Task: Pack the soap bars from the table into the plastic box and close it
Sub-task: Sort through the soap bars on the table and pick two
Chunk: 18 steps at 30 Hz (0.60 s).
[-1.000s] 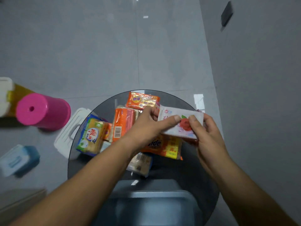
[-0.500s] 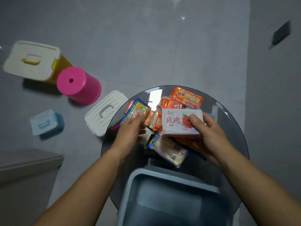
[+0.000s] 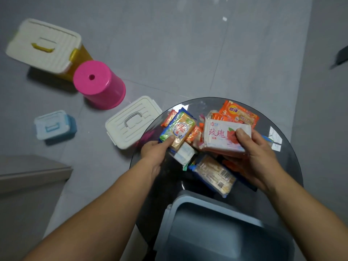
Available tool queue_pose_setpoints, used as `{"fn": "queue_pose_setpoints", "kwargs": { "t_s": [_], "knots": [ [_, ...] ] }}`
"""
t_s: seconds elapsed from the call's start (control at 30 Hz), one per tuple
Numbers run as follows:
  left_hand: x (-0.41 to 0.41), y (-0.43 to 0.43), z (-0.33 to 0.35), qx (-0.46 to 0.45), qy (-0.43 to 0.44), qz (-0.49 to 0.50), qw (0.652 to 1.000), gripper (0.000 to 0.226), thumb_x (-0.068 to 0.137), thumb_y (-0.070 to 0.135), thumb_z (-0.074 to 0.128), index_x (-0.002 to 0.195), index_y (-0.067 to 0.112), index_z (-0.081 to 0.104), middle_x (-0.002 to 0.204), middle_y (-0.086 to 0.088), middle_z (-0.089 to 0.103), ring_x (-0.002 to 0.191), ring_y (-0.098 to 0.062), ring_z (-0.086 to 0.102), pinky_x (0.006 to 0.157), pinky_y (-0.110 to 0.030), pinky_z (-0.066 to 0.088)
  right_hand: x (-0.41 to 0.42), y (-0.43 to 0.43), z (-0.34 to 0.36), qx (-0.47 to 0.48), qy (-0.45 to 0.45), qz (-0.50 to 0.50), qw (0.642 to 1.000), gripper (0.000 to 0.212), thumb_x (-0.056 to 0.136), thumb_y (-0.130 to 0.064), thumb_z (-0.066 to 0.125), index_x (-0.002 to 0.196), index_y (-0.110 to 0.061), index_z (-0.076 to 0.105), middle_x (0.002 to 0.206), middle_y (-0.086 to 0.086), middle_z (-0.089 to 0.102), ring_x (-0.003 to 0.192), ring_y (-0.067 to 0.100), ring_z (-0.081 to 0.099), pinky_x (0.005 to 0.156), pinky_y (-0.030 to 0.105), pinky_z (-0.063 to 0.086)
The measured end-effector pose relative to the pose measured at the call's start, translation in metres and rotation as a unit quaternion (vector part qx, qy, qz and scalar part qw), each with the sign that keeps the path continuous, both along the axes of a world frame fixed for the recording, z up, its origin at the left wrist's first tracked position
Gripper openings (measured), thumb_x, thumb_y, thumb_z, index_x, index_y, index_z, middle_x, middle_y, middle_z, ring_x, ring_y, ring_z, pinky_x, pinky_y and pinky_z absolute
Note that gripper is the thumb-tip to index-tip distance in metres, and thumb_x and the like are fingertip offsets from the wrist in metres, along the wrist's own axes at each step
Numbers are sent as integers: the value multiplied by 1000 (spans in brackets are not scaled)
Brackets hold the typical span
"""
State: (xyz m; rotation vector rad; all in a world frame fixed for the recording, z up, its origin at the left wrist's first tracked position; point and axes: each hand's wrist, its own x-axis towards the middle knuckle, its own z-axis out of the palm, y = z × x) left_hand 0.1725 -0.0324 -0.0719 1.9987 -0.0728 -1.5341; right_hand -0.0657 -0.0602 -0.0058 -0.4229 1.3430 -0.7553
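Gathering step: the right hand (image 3: 258, 157) grips a white rose-printed soap packet (image 3: 222, 136), the left hand (image 3: 156, 153) pinches a green-and-yellow wrapped soap bar (image 3: 178, 130); next, probably, both go into the empty grey plastic box (image 3: 216, 236).

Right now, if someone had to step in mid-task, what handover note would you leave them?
Right hand: holds the white rose-print soap bar, lifted over the pile.
Left hand: gripping the green-and-yellow soap bar at the pile's left.
Other soap bars, such as the orange one, lie on the round glass table.
Grey plastic box: open, near edge of table, no soap visible inside.
White lid: on the floor, left of the table.
Left: pack every bar, fit the lid.
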Motion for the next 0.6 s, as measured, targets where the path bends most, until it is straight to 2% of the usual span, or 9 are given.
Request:
{"fn": "queue_pose_setpoints", "kwargs": {
  "t_s": [0.1,0.23,0.33,0.43,0.53,0.6],
  "knots": [
    [4,-2,-1,-14,-13,-33,999,20,85,28,81,86,15,65,81,1,70,61,-6,64,53,-23,45,4,0,1,0,6,-2,1000,34,80,-35,70,113,-23,68,103,8,78,84,23,76,67,40,61],
    [14,-9,-1,-42,-10,-43,998,20,85,24,80,95,14,67,91,0,73,68,-3,66,58,-19,49,7,0,-1,-2,11,4,1000,43,79,-35,72,119,-21,66,111,11,77,96,28,75,79,45,60],
    [23,-16,3,-95,-26,-41,994,30,82,17,83,107,12,66,103,-4,76,89,-15,73,73,-25,56,8,1,-3,-6,20,4,1000,48,78,-36,73,123,-21,65,114,11,76,102,31,74,84,48,57],
    [36,-35,8,-130,-11,-80,988,35,83,16,82,113,9,64,103,-7,78,86,-17,77,70,-28,61,10,1,-4,-10,23,5,1000,50,76,-38,74,124,-22,65,115,10,76,102,31,74,85,48,57],
    [49,-63,8,-137,-11,-191,972,36,85,16,80,116,6,66,105,-12,78,84,-16,78,70,-27,61,10,2,-4,-14,27,7,1000,59,66,-43,78,121,-24,67,113,10,77,101,30,74,84,49,57],
    [51,-82,5,-121,-13,-263,957,33,89,13,76,120,3,66,112,-15,76,90,-20,76,77,-28,62,9,2,-4,-18,37,7,999,61,63,-44,78,120,-23,67,112,10,77,101,31,74,84,50,57]
  ]
}}
